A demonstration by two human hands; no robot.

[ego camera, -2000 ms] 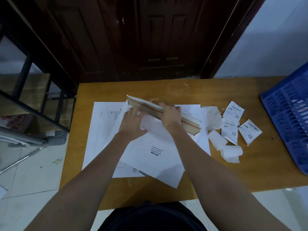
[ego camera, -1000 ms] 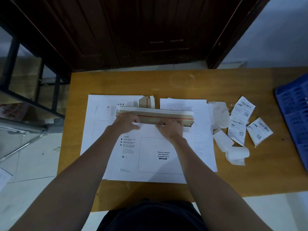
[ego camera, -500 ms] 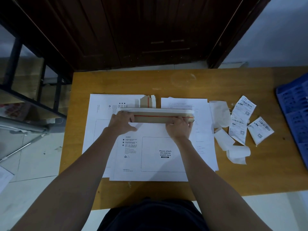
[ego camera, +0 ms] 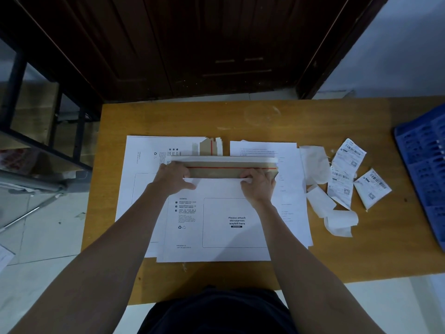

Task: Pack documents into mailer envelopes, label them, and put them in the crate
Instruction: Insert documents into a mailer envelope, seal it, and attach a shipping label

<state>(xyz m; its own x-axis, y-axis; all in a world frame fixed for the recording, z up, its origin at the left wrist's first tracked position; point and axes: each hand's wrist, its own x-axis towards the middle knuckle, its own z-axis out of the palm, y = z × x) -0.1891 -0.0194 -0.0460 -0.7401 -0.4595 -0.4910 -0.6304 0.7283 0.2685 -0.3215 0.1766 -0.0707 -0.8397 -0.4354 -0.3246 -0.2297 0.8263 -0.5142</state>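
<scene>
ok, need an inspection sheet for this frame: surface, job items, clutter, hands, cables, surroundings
Surface: wooden table, scuffed at the far side.
Job's things: white mailer envelope lies flat, print side up, brown flap open along its far edge; second envelope under it on the left; printed sheets on the right; waybill labels further right; blue crate at the right edge.
Clutter: peeled backing papers beside the labels.
Hands: left hand and right hand both grip the flap fold, fingers curled.
Cables: nothing seen.
Surroundings: dark wooden door behind, metal shelf frame left, tiled floor.
</scene>
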